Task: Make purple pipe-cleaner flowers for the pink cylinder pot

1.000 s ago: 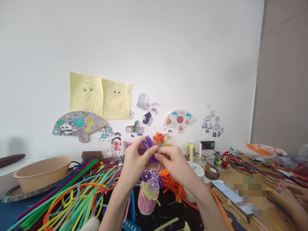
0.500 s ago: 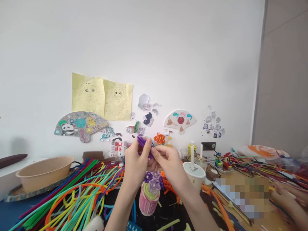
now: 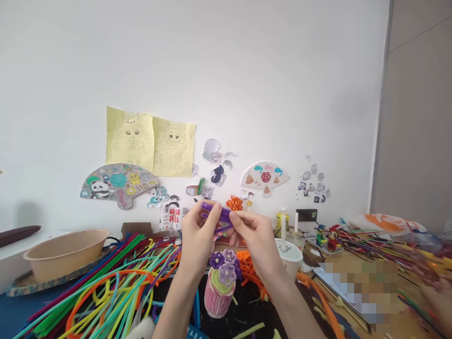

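A small bundle of purple pipe cleaners (image 3: 224, 214) is stretched between my hands, raised above the table. My left hand (image 3: 202, 235) pinches its left part between thumb and fingers. At the right end, my right hand (image 3: 250, 231) grips it with thumb and fingertips. Part of the bundle is hidden behind my fingers. Just below, between my forearms, stands a pink pipe-cleaner cupcake (image 3: 218, 295) with a light green top and purple flowers (image 3: 227, 266) on it.
Loose coloured pipe cleaners (image 3: 120, 292) spread over the left side, near a beige basin (image 3: 67, 254). Orange pipe-cleaner pieces (image 3: 249, 270) lie behind the cupcake. A lidded cup (image 3: 289, 256) stands right of my right hand. Another person's hand (image 3: 438, 301) is blurred at far right.
My hands have moved slightly apart, and more of the purple bundle shows between them, lying flatter. The other person's hand at far right has shifted. The cupcake stays in place.
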A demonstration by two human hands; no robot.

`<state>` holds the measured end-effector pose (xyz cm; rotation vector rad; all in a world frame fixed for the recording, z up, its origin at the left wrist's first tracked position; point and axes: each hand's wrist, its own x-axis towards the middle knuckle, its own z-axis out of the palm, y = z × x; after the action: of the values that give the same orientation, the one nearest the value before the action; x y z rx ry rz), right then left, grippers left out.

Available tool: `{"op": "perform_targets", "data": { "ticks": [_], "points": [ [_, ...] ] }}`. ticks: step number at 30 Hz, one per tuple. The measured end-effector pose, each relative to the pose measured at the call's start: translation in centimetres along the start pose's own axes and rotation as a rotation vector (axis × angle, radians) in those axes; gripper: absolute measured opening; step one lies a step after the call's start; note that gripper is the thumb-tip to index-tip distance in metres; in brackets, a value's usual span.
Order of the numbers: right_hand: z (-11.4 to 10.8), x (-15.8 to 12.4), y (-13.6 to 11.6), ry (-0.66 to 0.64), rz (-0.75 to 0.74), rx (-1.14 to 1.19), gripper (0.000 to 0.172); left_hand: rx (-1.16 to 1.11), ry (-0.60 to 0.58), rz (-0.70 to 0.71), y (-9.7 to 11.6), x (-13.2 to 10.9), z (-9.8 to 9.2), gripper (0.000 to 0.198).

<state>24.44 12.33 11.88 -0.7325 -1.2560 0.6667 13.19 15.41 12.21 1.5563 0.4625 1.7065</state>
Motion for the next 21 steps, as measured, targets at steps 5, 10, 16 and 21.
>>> {"op": "perform_targets", "data": {
  "ticks": [5,10,16,21],
  "points": [
    [-0.3,0.1,-0.3,-0.030,0.043,0.000,0.040,0.041,-0.048,0.024,0.3,0.2,-0.4,0.023],
    [-0.7,0.3,-0.2,0.012,-0.011,-0.006,0.033,0.005,-0.183,-0.104,0.5,0.5,-1.0,0.028],
    [-1.2,0.6,0.4,0.063,-0.056,-0.015,0.029,0.075,-0.365,-0.194,1.5,0.6,-2.9,0.035],
    [-0.9,0.6,0.6,0.071,-0.059,0.007,0.030,0.062,-0.288,-0.140,1.6,0.5,-2.5,0.031]
  ]
}}
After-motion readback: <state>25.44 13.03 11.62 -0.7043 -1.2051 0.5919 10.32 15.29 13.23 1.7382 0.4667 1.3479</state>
